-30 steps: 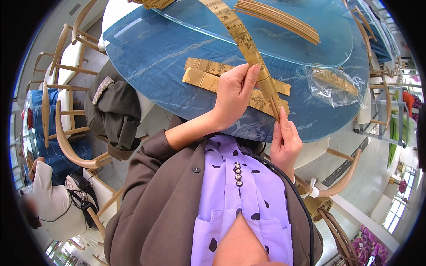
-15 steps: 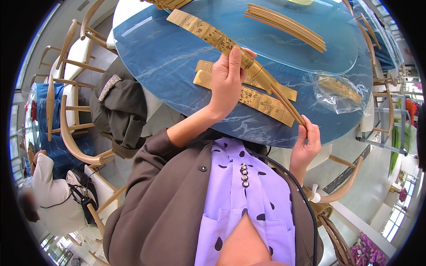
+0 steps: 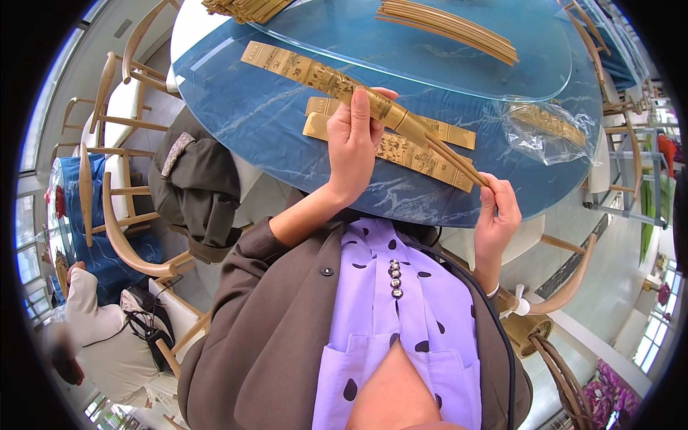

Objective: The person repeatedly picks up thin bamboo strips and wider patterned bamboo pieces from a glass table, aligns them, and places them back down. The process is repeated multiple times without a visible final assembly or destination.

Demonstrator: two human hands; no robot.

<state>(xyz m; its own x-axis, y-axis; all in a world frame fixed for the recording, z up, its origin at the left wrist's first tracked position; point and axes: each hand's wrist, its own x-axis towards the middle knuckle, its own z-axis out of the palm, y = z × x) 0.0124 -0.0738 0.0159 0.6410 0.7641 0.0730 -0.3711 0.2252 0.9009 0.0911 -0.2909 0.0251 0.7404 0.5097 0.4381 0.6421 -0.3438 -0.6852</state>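
Left hand (image 3: 351, 147) up over the desk (image 3: 251, 107), fingers closed around the middle of a printed gold sleeve (image 3: 315, 77), thumb on top. Sleeve is held aslant, flat end pointing to the upper left, other end toward the right hand (image 3: 498, 211). Slim brown sticks (image 3: 453, 159) poke out of that right end, the rest of their length out of sight in the sleeve. Right hand has the free stick tips pinched between thumb and fingers, near the front edge of the desk

Below the held sleeve, two more gold sleeves lie on the desk: front sleeve (image 3: 426, 161) nearer the body, rear sleeve (image 3: 459, 135) just behind it, close at the left, spreading apart to the right. Left hand hides part of both, can't tell if they touch

Glass turntable (image 3: 530, 75) carries a row of brown sticks (image 3: 448, 30) at the far side. Pile of gold sleeves (image 3: 247, 7) at upper left, cut by the frame. Clear plastic bag (image 3: 519, 140) on the right of the desk, gold piece (image 3: 553, 122) inside. Dark jacket (image 3: 197, 172) draped on a chair at left
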